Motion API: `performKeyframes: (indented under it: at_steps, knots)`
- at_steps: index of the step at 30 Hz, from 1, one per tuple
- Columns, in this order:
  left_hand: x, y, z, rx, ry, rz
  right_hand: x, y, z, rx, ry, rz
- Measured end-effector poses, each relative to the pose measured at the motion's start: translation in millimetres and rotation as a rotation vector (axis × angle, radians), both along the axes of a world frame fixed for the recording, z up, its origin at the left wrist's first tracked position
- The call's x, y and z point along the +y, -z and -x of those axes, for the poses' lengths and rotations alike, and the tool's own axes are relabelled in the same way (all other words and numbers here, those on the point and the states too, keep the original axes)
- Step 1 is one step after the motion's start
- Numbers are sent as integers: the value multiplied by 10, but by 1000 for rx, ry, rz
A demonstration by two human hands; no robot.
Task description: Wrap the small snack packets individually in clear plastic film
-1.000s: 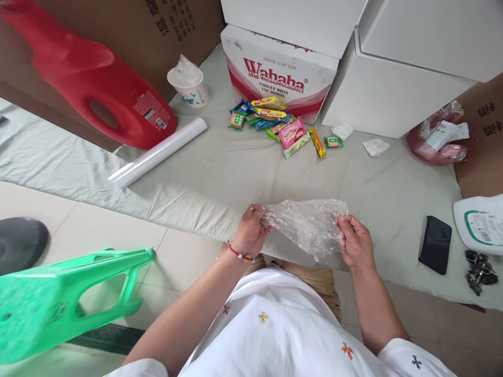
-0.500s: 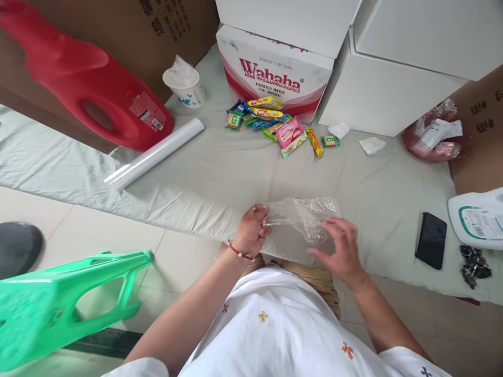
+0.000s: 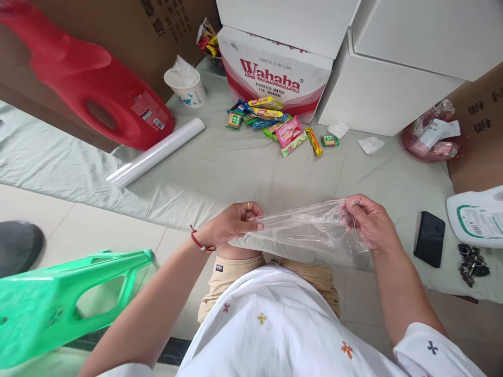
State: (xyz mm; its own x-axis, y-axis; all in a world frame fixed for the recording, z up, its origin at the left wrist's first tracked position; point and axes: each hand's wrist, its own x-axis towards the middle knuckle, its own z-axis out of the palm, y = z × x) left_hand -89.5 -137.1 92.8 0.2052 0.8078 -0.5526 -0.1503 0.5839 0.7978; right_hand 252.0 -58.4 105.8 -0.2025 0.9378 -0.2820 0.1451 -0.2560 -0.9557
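Note:
A clear, crinkled plastic film (image 3: 306,225), perhaps a thin bag, is stretched between my two hands above the front edge of the cloth-covered surface. My left hand (image 3: 238,222) pinches its left end between thumb and fingers. Bunched film at the other end is gripped by my right hand (image 3: 367,220). Beyond the film lies a pile of wrapped snacks (image 3: 271,120), with a yellow-wrapped bar (image 3: 314,142) and a small green-wrapped snack (image 3: 329,141) beside it.
A white roll (image 3: 155,153) lies by a red jug (image 3: 106,94) and a paper cup (image 3: 185,86). Behind the snacks stands a Wahaha carton (image 3: 275,73). A phone (image 3: 430,239), keys (image 3: 473,264) and a white bottle (image 3: 477,217) are at right; a green stool (image 3: 70,298) stands at left.
My hands have moved apart, the left one leftward and the right one rightward. The right hand has closed on the film, which is now pulled out longer between them.

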Motion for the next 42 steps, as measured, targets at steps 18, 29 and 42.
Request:
performKeyframes:
  at_steps: [18, 29, 42]
  knots:
    - [-134, 139, -996, -219, -304, 310, -328, 246, 918, -177, 112, -340]
    - [3, 430, -589, -4, -572, 136, 303, 665, 539, -390, 256, -402]
    - [-188, 153, -188, 1248, -621, -746, 327, 863, 687, -211, 104, -128]
